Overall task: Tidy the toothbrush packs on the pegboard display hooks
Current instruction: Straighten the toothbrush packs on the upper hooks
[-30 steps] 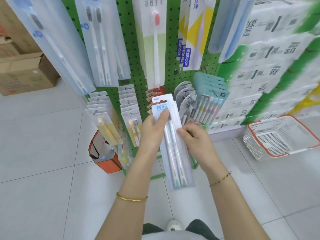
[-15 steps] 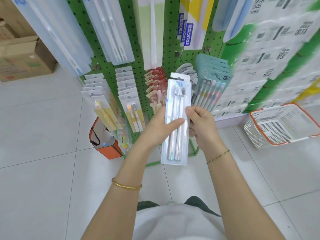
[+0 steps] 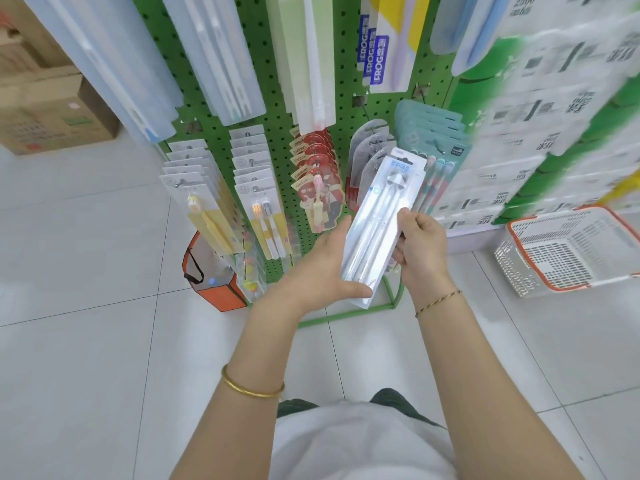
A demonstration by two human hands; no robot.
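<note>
Toothbrush pack is held in front of the lower pegboard, not hung, between both hands.

Left hand: fingers are laid fairly straight behind the lower half, thumb pressed over the bottom corner.

Right hand: thumb is pressed on the front near mid-length, fingers are curled behind the right edge.

Long axis is tilted: bottom end toward the person, top end up and to the right, overlapping the grey packs and just beside the teal packs. Top end is carried beyond both hands; the right hand is nearer it.

Next move is judged to turn on the top end being lined up with its row; which row cannot be told.

Basket is seen on the floor at right, well apart; no goods are made out in it. Orange bag is noted at the pegboard's foot; contents cannot be told.
</note>
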